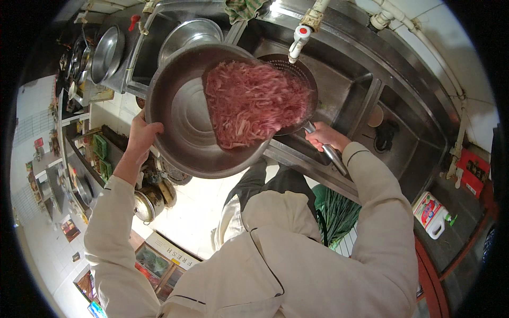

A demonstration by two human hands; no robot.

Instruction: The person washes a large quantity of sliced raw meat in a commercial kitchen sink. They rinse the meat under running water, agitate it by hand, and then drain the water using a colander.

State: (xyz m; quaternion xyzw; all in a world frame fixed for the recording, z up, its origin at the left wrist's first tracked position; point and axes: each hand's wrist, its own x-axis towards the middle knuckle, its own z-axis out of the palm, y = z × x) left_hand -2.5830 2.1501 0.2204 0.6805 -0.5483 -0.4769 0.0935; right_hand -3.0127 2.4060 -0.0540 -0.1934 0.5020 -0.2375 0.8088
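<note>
My left hand (144, 133) grips the rim of a large round metal basin (187, 155), which is tilted over the sink edge. Shredded raw meat (254, 103) fills the basin's right side and spreads across into a perforated strainer ladle (296, 65); the meat looks blurred at its right end. My right hand (328, 136) is closed around the ladle's metal handle (336, 159). The ladle's bowl lies against or just beyond the basin's right rim; the exact contact is hidden by the meat.
A white tap (298, 43) hangs over the steel sink (338, 87). Another metal bowl (193, 31) stands behind the basin. Green leafy stalks (338, 214) are below the sink edge, and a white detergent jug (431, 214) is at right. A lidded pot (145, 206) sits low at left.
</note>
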